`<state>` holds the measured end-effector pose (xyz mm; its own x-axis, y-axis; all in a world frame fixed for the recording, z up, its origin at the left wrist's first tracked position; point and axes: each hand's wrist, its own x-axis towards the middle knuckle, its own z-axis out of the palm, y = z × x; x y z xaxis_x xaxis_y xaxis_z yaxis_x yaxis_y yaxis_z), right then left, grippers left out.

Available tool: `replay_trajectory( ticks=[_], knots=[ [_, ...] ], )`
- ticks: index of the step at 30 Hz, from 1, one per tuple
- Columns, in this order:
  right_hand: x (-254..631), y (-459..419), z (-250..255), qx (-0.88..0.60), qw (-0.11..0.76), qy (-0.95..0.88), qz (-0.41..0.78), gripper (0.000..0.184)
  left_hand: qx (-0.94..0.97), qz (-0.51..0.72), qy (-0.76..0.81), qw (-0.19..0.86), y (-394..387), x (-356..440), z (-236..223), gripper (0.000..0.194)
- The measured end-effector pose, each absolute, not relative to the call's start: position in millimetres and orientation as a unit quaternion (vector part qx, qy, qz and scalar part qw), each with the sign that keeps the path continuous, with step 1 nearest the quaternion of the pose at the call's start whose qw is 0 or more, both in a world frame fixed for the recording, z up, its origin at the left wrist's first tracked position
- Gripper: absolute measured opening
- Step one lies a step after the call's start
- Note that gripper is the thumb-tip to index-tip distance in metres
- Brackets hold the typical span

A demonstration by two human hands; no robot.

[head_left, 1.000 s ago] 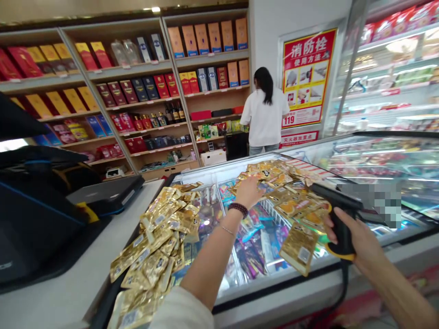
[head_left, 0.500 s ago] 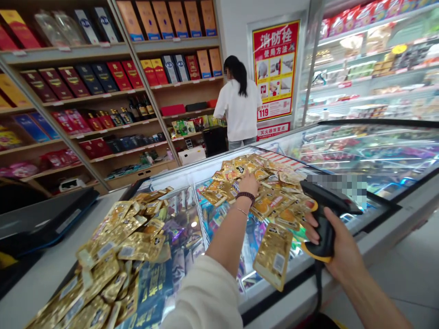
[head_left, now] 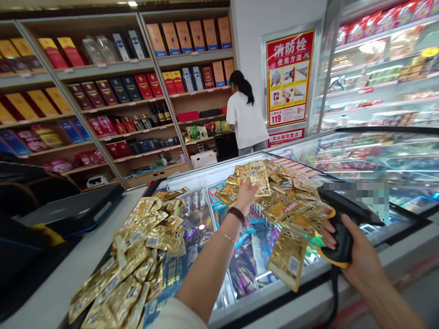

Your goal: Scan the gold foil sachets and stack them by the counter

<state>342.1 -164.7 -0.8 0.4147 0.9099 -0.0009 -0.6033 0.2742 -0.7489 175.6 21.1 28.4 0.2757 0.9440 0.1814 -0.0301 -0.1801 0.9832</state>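
My left hand [head_left: 247,195] is closed on the edge of a gold foil packet [head_left: 261,180], raised with a pale label facing up, at the near side of a heap of similar packets [head_left: 286,208]. In my right hand [head_left: 356,249] is a black and yellow barcode scanner [head_left: 338,228], its head pointing right and its cord hanging down. A larger gold packet [head_left: 288,258] with a white barcode lies flat on the glass, left of the scanner. Another pile of gold packets [head_left: 133,260] spreads over the left part of the glass.
Beneath the packets is a glass-topped freezer [head_left: 236,299] with colourful packs inside. A black device [head_left: 75,210] sits on the counter at left. A person in a white shirt [head_left: 247,121] stands beyond the freezer, facing shelves of boxes [head_left: 128,89]. A red poster [head_left: 291,77] hangs behind.
My left hand has lifted a gold packet from the far heap and turned its label upward. My right hand still holds the scanner. The view has shifted, so the scene sits further right.
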Motion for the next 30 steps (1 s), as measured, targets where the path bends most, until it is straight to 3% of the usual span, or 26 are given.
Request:
replay_trajectory(
  ticks=[3, 7, 12, 17, 23, 30],
  knots=[
    [339, -162, 2, -0.377, 0.75, -0.231, 0.491, 0.043, 0.504, 0.475, 0.347, 0.632, -9, 139, 18, 0.028],
    [326, -157, 8, -0.423, 0.707, -0.259, 0.504, 0.043, 0.459, 0.482, 0.358, 0.654, -39, 94, 13, 0.035],
    [293, -158, 25, -0.478, 0.604, -0.402, 0.495, 0.046, 0.51, 0.452, 0.389, 0.621, -58, 48, 13, 0.052],
    [247, -171, 51, -0.523, 0.48, -0.61, 0.352, 0.047, 0.528, 0.462, 0.443, 0.558, -65, 19, 15, 0.05],
    [218, -178, 68, -0.573, 0.384, -0.677, 0.258, 0.039, 0.49, 0.514, 0.458, 0.535, -63, 4, 17, 0.051],
    [209, -173, 74, -0.593, 0.295, -0.726, 0.186, 0.042, 0.478, 0.515, 0.492, 0.514, -54, -8, 12, 0.043]
  ],
)
